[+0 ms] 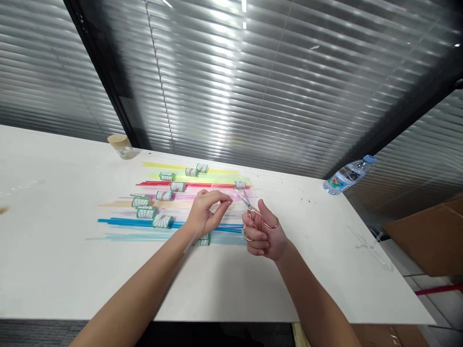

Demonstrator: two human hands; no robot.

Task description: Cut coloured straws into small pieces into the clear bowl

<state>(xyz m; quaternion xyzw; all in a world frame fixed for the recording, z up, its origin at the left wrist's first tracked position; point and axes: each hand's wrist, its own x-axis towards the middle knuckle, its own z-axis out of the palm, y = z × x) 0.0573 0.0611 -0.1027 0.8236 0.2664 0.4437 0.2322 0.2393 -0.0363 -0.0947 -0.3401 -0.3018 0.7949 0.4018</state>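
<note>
My left hand [209, 211] is closed in a pinch over the middle of the bundles. A thin, clear, pinkish plastic strand [189, 245] sticks out below its palm, and a faint see-through loop curves beyond the fingertips. My right hand [265, 231] grips scissors [249, 205] with rose-gold handles, its fingers through the rings. The blades are slightly apart and point toward my left fingertips. Under both hands lie rows of thin plastic sticks in blue [125, 221], red [213, 185], yellow [162, 166] and pale colours, with green-and-white paper labels [162, 221] wrapped around them.
At the back left of the white table [65, 250] stands a jar [121, 147] with a wooden lid. A tilted-looking water bottle [347, 176] is near the right edge. A clear tangled strand [369, 247] lies at the right. Cardboard [430, 236] and blinds [224, 86] surround the table.
</note>
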